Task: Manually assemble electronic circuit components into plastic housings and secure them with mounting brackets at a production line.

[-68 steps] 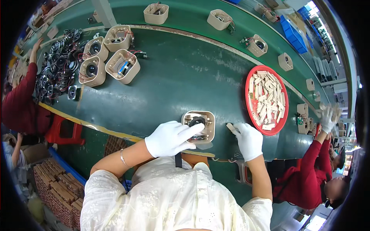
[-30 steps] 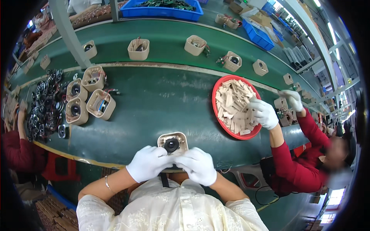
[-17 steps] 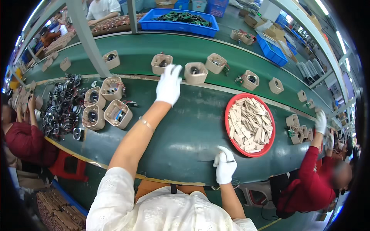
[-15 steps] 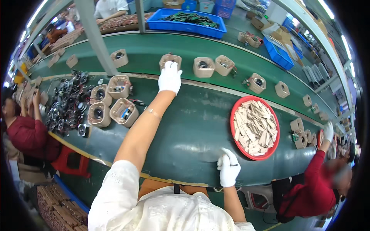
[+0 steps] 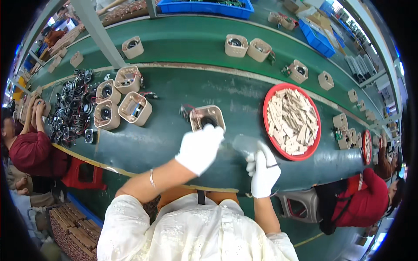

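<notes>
My left hand (image 5: 200,148), in a white glove, is at the near rim of a beige plastic speaker housing (image 5: 220,114) on the green bench, its fingers closed on that edge. A round black speaker (image 5: 208,121) shows inside the housing, partly behind my fingers. Red and black wires with a small dark part (image 5: 186,112) hang out at its left. My gloved right hand (image 5: 264,172) is to the right, fingers curled and thumb side up; what they hold, if anything, is hidden. A pale see-through patch (image 5: 246,144) lies beside its fingertips, too blurred to identify.
A red round tray (image 5: 266,126) of pale flat strips stands at right. Several beige housings (image 5: 135,108) and a heap of black speakers (image 5: 72,104) are at left. More housings sit on the green conveyor (image 5: 183,43) beyond. Co-workers sit on both sides.
My left hand has come back from the conveyor toward me, bringing a beige housing onto the bench. My right hand has shifted slightly up and right in view.
</notes>
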